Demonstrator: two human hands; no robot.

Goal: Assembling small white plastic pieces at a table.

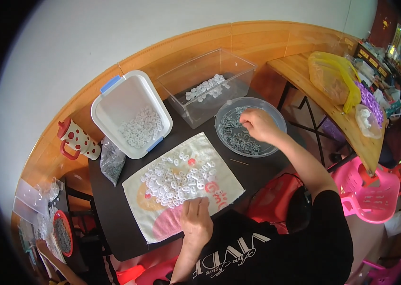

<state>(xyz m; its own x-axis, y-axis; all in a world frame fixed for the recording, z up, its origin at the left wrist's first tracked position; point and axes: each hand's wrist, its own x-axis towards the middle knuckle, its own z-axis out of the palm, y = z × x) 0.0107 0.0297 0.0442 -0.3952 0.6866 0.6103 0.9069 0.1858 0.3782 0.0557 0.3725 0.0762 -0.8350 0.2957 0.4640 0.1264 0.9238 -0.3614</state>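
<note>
On a printed cream cloth (136, 199) lies a spread of small white plastic pieces (174, 183) with holes in them. My left hand (196, 219) rests at their near edge, fingers curled together; whatever they grip is hidden. Over a round clear tub (279, 121) reaches my right hand (259, 124), its fingertips pinched above many small grey screw-like pieces (241, 140). Anything held in that pinch is too small to make out.
Behind the cloth stand a white bin (110, 107) of white pieces and a clear box (188, 107) with round white parts. A bag of grey pieces (112, 161) and a dotted tumbler (79, 137) are left. Another person's hand (43, 247) shows lower left, beside a red bowl (70, 232).
</note>
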